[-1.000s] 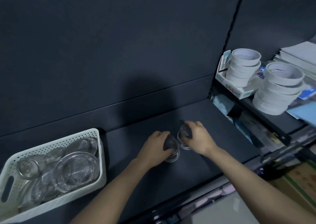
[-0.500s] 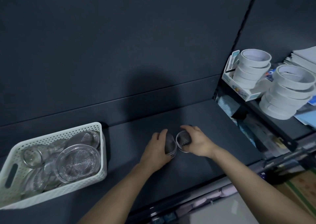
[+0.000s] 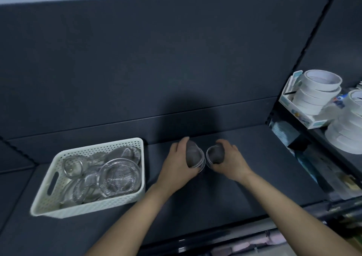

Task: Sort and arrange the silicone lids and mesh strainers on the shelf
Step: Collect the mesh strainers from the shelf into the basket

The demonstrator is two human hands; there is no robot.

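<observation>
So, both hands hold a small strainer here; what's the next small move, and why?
Probably set both down side by side. The left hand grips the left strainer, the right hand the right strainer, close together over the dark shelf; the basket holds more.

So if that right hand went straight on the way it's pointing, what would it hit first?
Probably the mesh strainer held by the left hand: the right hand, gripping its own small strainer, points leftward at it across a narrow gap. Depth is hard to judge.

no legible text anywhere
</observation>
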